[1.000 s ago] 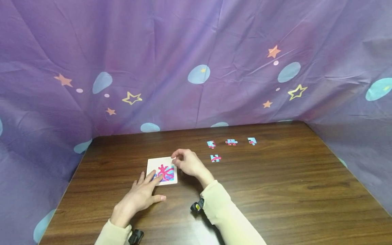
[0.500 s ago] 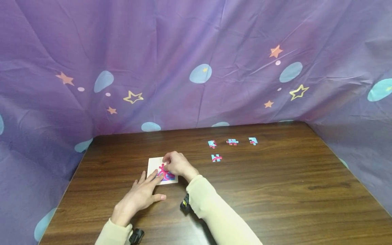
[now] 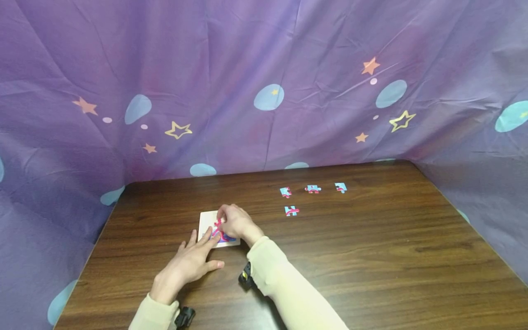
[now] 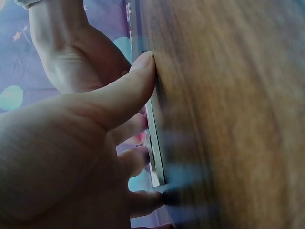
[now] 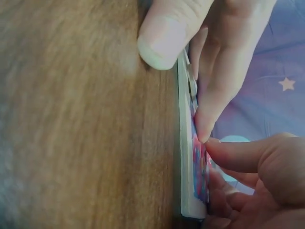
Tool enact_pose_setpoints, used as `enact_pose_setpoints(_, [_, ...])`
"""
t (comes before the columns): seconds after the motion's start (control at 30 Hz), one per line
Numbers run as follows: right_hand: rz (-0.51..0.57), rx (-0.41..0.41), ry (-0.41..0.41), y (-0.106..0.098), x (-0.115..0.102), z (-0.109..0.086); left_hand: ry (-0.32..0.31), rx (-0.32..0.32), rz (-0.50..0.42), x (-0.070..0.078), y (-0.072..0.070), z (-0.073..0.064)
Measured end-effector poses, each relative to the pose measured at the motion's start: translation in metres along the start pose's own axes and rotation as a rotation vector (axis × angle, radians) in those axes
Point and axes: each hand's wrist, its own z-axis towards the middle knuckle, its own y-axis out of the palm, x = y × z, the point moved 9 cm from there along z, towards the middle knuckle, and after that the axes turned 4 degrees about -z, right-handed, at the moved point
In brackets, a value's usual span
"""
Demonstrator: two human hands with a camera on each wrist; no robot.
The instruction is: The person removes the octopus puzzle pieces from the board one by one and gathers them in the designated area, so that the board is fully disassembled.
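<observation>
A white square puzzle board (image 3: 206, 219) lies on the table, with a partly joined pink and blue jigsaw (image 3: 226, 238) on it. My left hand (image 3: 187, 266) rests spread, index and middle fingertips on the board and jigsaw, thumb out over the wood. Over the board's far right part, my right hand (image 3: 238, 223) has its fingers curled down, pinching a pink puzzle piece (image 3: 218, 222) at the jigsaw's top edge. In the right wrist view, the right thumb meets the jigsaw's pink and blue surface (image 5: 197, 164) beside a left fingertip. The right palm hides part of the board.
Several loose puzzle pieces lie right of the board: a corner piece (image 3: 340, 187), a tabbed edge piece (image 3: 313, 189) and others nearer, including one (image 3: 291, 211) in front. The brown wooden table (image 3: 371, 247) is backed by a purple patterned cloth (image 3: 231, 91).
My right hand has moved left from the board's right edge to over the jigsaw's top, and its fingers have come down there. The left hand has stayed in place.
</observation>
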Motion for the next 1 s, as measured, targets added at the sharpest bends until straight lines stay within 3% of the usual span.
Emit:
enact_pose_setpoints(0.43, [0.207,0.027,0.046,0.0,0.007,0.0,-0.002,-0.01,0.01,-0.001,0.003,0.0])
enact_pose_setpoints(0.67, [0.373,0.038,0.054,0.0,0.009,-0.001,-0.014,-0.015,0.015,-0.001,0.003,0.0])
enact_pose_setpoints(0.77, [0.372,0.052,0.061,-0.001,0.011,-0.002,-0.009,-0.017,0.005,0.0,0.003,0.0])
enact_pose_setpoints(1.0, [0.223,0.094,0.046,-0.007,0.006,-0.004,-0.003,-0.022,-0.019,-0.001,0.004,-0.001])
